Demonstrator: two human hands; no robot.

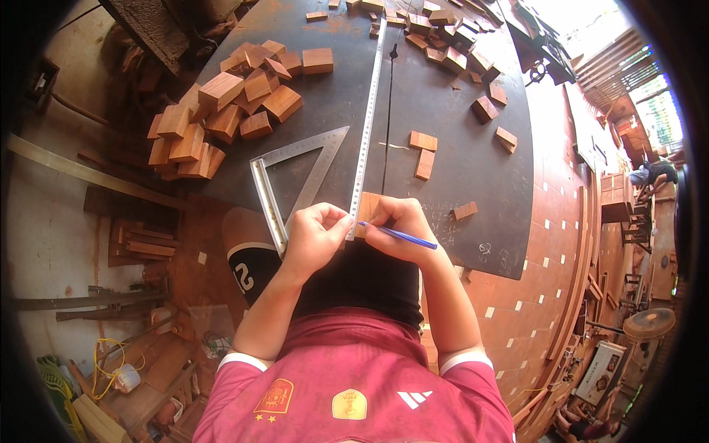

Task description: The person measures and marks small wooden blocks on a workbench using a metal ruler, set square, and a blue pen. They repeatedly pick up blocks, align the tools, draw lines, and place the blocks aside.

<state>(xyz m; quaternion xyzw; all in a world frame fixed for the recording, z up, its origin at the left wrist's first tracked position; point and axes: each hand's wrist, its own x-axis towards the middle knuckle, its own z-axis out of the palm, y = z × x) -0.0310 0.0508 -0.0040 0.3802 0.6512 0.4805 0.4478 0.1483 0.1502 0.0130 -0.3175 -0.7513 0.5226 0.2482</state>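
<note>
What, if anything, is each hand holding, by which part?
The right hand holds a pen near its tip. The left hand touches the ruler's near end; grip unclear.

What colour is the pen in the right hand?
The pen in the right hand is blue, shown best in the head view.

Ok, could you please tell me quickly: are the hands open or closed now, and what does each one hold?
Left hand: closed on the near end of the long ruler.
Right hand: closed, holding the blue pen.

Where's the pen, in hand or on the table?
In hand: the right hand grips the pen, its blue end sticking out past the fingers.
</note>
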